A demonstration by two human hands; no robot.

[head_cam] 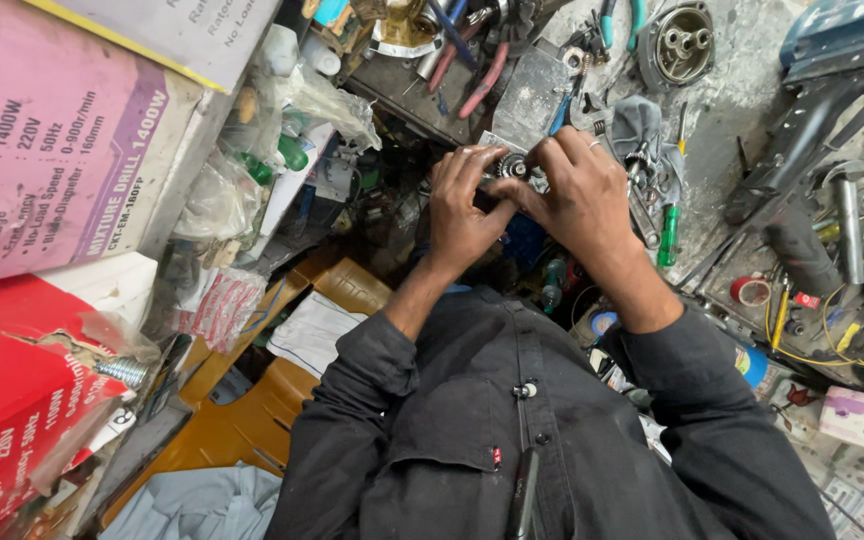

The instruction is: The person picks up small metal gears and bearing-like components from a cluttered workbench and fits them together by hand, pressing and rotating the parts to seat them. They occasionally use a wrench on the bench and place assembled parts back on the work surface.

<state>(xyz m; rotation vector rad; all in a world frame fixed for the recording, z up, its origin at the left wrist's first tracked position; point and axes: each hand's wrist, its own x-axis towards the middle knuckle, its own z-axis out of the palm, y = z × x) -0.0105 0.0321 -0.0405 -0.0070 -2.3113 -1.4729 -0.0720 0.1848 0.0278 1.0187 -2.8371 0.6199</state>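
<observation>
Both hands meet over a small round metal part (512, 168), a dark gear-like piece with a shiny centre, held in front of my chest. My left hand (464, 205) pinches it from the left with fingers curled around it. From the right, my right hand (577, 190), with a ring on one finger, grips the same part, its fingertips over the top. Most of the part is hidden by my fingers. Dark sleeves cover both forearms.
A cluttered workbench (732, 90) lies ahead with pliers (472, 70), a round metal housing (680, 42), a green-handled screwdriver (668, 235) and tangled yellow wire (832, 340). Pink and red cardboard boxes (42, 160) stack at the left. An orange plastic crate (242, 420) sits below.
</observation>
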